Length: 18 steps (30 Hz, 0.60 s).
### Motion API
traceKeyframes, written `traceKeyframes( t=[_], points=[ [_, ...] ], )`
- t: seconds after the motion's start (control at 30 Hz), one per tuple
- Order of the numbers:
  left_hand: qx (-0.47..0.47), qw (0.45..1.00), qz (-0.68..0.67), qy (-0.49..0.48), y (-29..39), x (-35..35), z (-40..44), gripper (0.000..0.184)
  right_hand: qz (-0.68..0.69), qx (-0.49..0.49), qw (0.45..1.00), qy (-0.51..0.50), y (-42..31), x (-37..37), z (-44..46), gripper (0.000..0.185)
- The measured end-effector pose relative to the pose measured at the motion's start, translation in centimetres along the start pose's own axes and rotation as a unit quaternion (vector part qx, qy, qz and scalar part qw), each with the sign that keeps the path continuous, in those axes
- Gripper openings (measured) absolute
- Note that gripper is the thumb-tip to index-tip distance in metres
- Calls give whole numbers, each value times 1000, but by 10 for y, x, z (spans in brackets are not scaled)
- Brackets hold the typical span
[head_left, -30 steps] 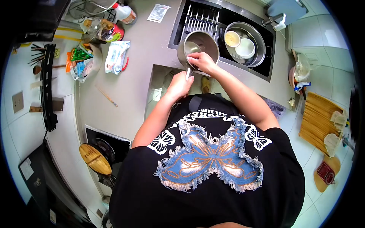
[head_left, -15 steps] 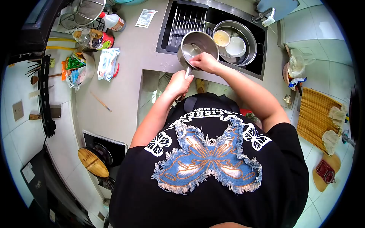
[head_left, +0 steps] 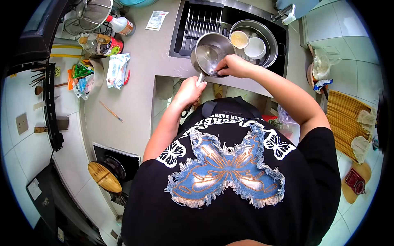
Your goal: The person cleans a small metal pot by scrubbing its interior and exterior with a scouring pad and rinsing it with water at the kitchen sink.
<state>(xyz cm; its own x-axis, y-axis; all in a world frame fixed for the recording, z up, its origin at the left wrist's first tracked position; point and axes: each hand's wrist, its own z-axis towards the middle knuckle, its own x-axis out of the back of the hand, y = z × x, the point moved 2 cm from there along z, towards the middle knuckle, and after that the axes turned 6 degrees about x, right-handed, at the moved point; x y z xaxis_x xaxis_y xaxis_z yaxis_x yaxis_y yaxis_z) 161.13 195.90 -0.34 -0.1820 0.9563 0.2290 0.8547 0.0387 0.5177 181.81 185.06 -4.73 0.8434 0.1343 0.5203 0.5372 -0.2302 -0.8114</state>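
A metal saucepan (head_left: 222,44) is tilted in front of me at the sink's near edge, its inside showing. My left hand (head_left: 191,91) is wrapped round the pan's light handle (head_left: 200,78). Inside the rim, near the pan's right wall, the fingers of my right hand (head_left: 232,66) are pressed together; what they hold, if anything, is hidden. Just beyond, a large metal pot (head_left: 269,30) stands in the black sink (head_left: 280,74), with a bowl of yellowish contents (head_left: 239,39) and a white bowl (head_left: 255,48) in it.
A dish rack (head_left: 203,24) sits in the sink's left side, and a faucet (head_left: 284,15) at its right. On the left counter are a wipes pack (head_left: 118,70), bottles (head_left: 107,44), a filled bin (head_left: 97,76) and a thin stick (head_left: 111,111). A bamboo mat (head_left: 344,119) lies at right.
My right hand has shifted right and slightly down along the pan's inner wall, its elbow moving outward. The left hand keeps its grip on the handle. The pan has tilted slightly.
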Motion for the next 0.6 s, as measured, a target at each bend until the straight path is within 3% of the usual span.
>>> traceKeyframes(
  t=[0.07,0.1,0.13,0.2,0.23,0.33,0.4,0.43,0.47,0.53,0.6],
  points=[
    [3,1000,-5,-12,-3,1,-3,30,-20,66,995,-70,3,9,7,23],
    [4,1000,-6,-25,-4,2,-6,31,-130,55,985,-97,26,5,16,19],
    [3,1000,-2,-26,-1,7,-7,31,-298,37,950,-86,13,15,22,15],
    [31,993,-78,-82,4,2,-15,31,-497,223,838,34,9,15,32,12],
    [29,991,-93,-88,2,0,-13,30,-497,222,838,35,7,9,32,12],
    [22,994,-86,-71,2,0,-12,29,-402,38,911,80,11,-15,33,7],
    [29,993,-86,-78,3,-1,-14,29,-205,-14,979,5,19,-29,33,9],
    [36,992,-86,-86,4,-2,-15,28,-138,11,989,-58,18,-36,38,14],
    [37,992,-84,-86,5,-2,-16,28,-52,56,997,-16,14,-43,39,16],
    [43,991,-83,-96,9,-3,-19,29,-31,136,986,91,-7,-38,43,22],
    [41,989,-92,-105,12,2,-19,28,-114,83,977,161,4,-32,63,20]
  ],
)
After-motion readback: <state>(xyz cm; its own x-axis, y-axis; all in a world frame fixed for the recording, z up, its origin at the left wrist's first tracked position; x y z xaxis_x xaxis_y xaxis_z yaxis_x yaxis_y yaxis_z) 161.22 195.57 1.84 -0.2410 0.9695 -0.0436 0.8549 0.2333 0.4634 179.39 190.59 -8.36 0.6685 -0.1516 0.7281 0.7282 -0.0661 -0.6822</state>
